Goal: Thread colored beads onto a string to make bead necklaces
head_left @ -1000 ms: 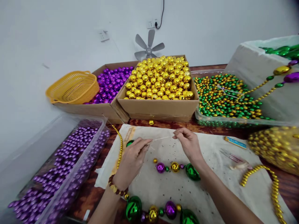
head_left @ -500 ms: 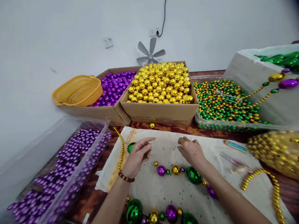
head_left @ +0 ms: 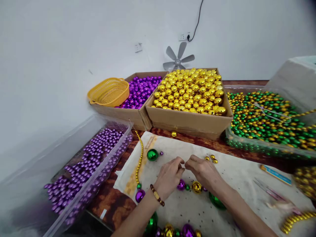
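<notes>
My left hand and my right hand meet fingertip to fingertip over a white cloth, both pinched on something too thin to make out. Under them lies a strand of purple, gold and green beads. A loose green ball lies to the left of my hands. A string of small gold beads runs down the cloth's left edge. More large beads lie at the bottom edge.
A cardboard box of gold balls and one of purple balls stand at the back, with a yellow basket. A clear bin of purple beads is at left, a tray of green and gold beads at right.
My hands have come together and lower over the bead strand; before, they were apart with a thin thread stretched between them. The view has shifted to the left.
</notes>
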A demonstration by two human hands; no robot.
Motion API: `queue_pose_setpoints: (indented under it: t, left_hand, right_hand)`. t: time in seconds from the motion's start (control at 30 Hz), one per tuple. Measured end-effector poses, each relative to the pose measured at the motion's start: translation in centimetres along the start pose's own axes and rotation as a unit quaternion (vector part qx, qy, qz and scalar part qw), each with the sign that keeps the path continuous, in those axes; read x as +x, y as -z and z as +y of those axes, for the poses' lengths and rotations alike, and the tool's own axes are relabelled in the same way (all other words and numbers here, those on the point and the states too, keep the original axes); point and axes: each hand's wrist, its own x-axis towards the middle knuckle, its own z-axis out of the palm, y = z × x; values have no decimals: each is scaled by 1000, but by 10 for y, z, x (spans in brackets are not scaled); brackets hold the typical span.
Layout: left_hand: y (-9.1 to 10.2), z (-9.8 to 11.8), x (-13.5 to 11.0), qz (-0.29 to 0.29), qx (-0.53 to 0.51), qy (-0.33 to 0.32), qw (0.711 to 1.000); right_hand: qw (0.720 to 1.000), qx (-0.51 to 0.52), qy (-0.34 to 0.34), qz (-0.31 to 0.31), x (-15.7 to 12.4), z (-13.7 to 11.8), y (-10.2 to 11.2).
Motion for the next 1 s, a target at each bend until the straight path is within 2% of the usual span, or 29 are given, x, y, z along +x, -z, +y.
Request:
queue_pose_setpoints:
  t: [0.03, 0.1, 0.17, 0.2, 0.23, 0.3, 0.37, 0.47, 0.57, 0.63, 0.7, 0.8, 0.87, 1.0]
  left_hand:
    - [5, -4, 0, 21, 25, -18, 999]
    - [22, -20, 3, 107, 77, -36, 991]
    - [45, -46, 6, 215, 121, -10, 969]
    - [55, -60, 6, 245, 135, 18, 960]
    - [64, -75, 6, 250, 148, 48, 956]
    - [73, -99, 3, 212, 179, 102, 955]
    - [71, -113, -1, 159, 207, 137, 956]
    - [61, -116, -5, 110, 241, 157, 951]
    - [54, -106, -2, 108, 287, 160, 938]
    - [52, -97, 3, 134, 328, 145, 924]
    - [49, -86, 11, 141, 368, 102, 913]
    - [41, -73, 24, 72, 421, 22, 904]
    - [35, -69, 31, 18, 455, -6, 890]
    - [28, -70, 38, -6, 485, -12, 875]
  right_hand:
    - [1000, 1, -20, 1, -3, 5, -2]
    - [996, 32, -81, 21, -10, 16, -5]
    - [984, 99, -139, 51, -17, 26, -8]
    - [975, 139, -160, 63, -20, 30, -10]
    - [966, 179, -174, 70, -22, 32, -12]
    - [948, 246, -190, 72, -24, 32, -16]
    - [934, 291, -196, 70, -24, 27, -20]
    - [922, 324, -201, 70, -25, 17, -23]
    - [914, 341, -208, 72, -27, 12, -23]
    - [907, 357, -213, 74, -29, 11, -23]
    - [899, 373, -218, 76, -31, 11, -24]
    - [890, 388, -227, 82, -30, 10, -25]
    - [884, 396, -235, 85, -31, 9, -25]
    - [860, 432, -254, 95, -34, 10, -28]
